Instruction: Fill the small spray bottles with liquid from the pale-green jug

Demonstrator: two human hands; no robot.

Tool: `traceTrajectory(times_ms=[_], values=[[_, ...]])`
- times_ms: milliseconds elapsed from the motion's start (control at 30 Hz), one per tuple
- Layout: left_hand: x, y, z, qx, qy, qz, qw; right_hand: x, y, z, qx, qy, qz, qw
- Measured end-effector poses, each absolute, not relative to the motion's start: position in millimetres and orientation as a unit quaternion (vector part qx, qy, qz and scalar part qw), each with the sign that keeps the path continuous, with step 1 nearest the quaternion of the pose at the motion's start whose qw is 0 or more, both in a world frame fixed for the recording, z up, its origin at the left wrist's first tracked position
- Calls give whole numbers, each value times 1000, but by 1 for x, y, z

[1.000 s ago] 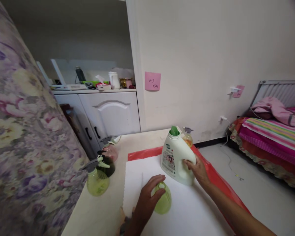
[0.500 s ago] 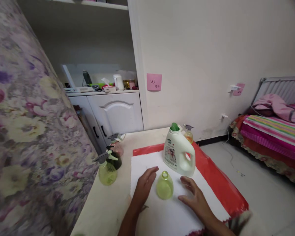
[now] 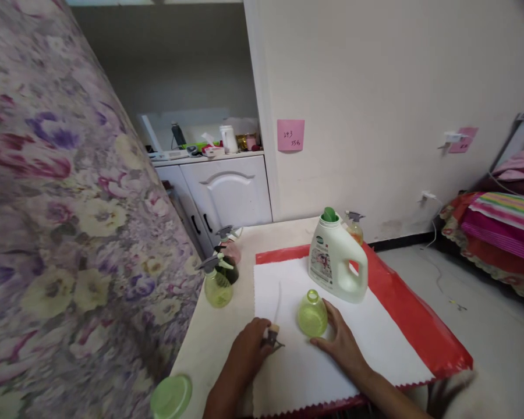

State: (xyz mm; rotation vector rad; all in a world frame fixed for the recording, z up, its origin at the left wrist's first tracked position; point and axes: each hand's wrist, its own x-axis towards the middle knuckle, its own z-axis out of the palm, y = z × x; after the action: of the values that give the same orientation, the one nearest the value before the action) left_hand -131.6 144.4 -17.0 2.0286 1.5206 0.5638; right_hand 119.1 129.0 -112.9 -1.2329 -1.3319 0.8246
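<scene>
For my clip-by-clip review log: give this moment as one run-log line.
left hand: holding spray head | right hand: against green bottle | jug: upright behind, on white cloth

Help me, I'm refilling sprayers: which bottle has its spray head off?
The green bottle on the white cloth, by the right hand: its neck is open. The other spray bottles wear trigger heads.

We log a beige table (image 3: 225,331). Directly on it is a red sheet (image 3: 404,314) covering the right part, with a white cloth (image 3: 375,343) spread over that. On the bare top left of the sheet stand three spray bottles close together: yellow-green (image 3: 218,289) nearest, a dark one (image 3: 227,272) just behind, pink (image 3: 232,250) farthest. A green lid (image 3: 171,397) lies at the near-left edge.
</scene>
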Motion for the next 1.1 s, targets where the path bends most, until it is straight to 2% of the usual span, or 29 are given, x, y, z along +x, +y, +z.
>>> traceTrajectory(times_ms=[100,167,433,600,767,867,1000,1100], values=[[-127,137,-24,778,580,90,221,119,129,-113,-523,-571,338,534],[-124,136,-26,778,592,61,202,120,130,-114,-524,-576,335,531],[-119,138,-27,781,592,79,181,121,132,-122,-519,-582,323,536],[-122,141,-11,756,595,194,189,119,130,-117,-514,-575,330,545],[-127,144,4,633,565,446,285,118,131,-114,-505,-576,334,550],[-128,145,11,539,537,553,339,118,131,-112,-507,-575,330,551],[-124,143,30,458,480,654,363,117,131,-110,-508,-572,327,555],[-119,139,45,445,434,686,378,117,131,-110,-502,-571,328,561]])
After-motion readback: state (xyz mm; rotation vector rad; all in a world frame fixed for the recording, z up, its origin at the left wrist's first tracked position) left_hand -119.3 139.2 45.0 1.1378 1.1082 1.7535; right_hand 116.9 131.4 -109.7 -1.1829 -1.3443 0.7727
